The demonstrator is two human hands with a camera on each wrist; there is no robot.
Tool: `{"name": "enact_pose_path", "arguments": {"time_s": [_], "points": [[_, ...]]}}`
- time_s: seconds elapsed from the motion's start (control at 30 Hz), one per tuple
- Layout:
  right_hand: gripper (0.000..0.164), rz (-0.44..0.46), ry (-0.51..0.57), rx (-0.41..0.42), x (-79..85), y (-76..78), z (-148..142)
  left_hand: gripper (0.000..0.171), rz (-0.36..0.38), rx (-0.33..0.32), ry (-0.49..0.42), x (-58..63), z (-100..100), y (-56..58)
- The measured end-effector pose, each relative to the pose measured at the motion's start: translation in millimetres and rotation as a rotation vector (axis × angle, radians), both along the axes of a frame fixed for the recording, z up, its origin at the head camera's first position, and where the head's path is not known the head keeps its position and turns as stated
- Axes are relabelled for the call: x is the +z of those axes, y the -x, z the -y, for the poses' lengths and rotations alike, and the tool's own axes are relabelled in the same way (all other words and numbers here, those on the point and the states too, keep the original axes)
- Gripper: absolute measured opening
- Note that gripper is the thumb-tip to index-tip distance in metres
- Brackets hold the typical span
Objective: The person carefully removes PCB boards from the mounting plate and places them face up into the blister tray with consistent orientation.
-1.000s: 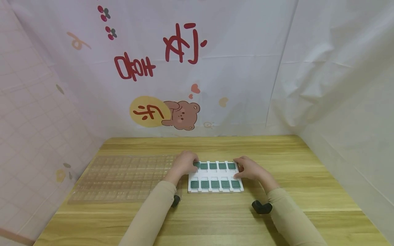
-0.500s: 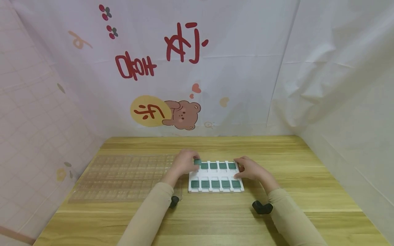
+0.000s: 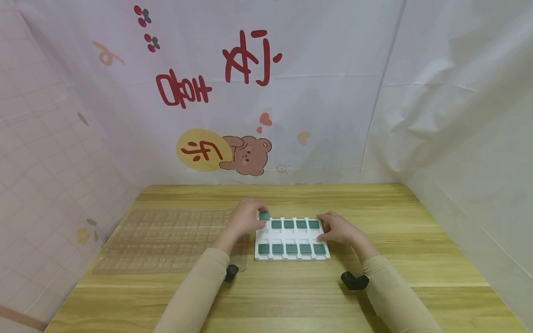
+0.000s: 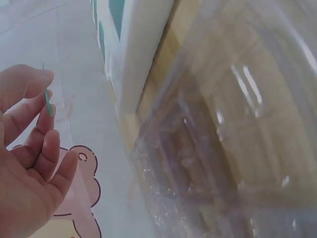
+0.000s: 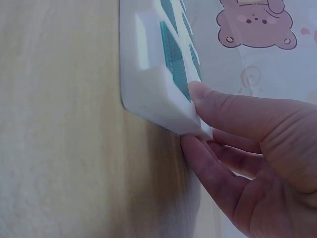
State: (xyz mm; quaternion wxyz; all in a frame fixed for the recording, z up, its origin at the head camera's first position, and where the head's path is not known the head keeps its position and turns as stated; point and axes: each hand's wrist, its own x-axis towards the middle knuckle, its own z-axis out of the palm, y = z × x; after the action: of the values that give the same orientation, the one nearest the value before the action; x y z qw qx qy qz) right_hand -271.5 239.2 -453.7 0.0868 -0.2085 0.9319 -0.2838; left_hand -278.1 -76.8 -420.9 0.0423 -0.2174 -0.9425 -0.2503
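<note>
My left hand [image 3: 246,216] pinches a thin green circuit board [image 3: 264,216] between thumb and fingertips, just above the back left corner of a white tray [image 3: 287,235]. In the left wrist view the board is seen edge-on, tilted upright. The slot at that corner is bare. Several more green square boards [image 3: 291,249] lie in the tray's front and back rows. My right hand [image 3: 335,227] grips the tray's right end; in the right wrist view the thumb [image 5: 233,111] lies on its upper edge and the fingers curl against the end from the other side.
A large clear plastic tray [image 3: 166,240] with many compartments lies on the wooden table [image 3: 291,296] left of the white tray, partly under my left forearm. Black curved pieces [image 3: 354,280] sit by both wrists. A printed cloth [image 3: 325,92] hangs behind the table.
My left hand has lifted the green board out of the white tray's back left slot and moved it slightly up and left. The right hand and the tray have stayed put.
</note>
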Motion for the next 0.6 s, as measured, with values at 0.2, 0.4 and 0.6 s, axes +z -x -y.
{"name": "enact_pose_path", "arguments": {"time_s": [0.2,0.4,0.6], "points": [[0.075,-0.009,0.0,0.003,-1.6,1.2,-1.1,0.026,0.003,0.03,0.01,4.1,7.8,-1.1],[0.075,-0.016,-0.005,0.004,-2.5,1.4,-1.2,0.024,-0.023,0.03,0.003,7.0,23.1,-0.6],[0.075,-0.003,0.001,-0.007,-2.3,0.2,-1.3,0.022,-0.036,0.037,0.018,6.1,41.6,1.7]]}}
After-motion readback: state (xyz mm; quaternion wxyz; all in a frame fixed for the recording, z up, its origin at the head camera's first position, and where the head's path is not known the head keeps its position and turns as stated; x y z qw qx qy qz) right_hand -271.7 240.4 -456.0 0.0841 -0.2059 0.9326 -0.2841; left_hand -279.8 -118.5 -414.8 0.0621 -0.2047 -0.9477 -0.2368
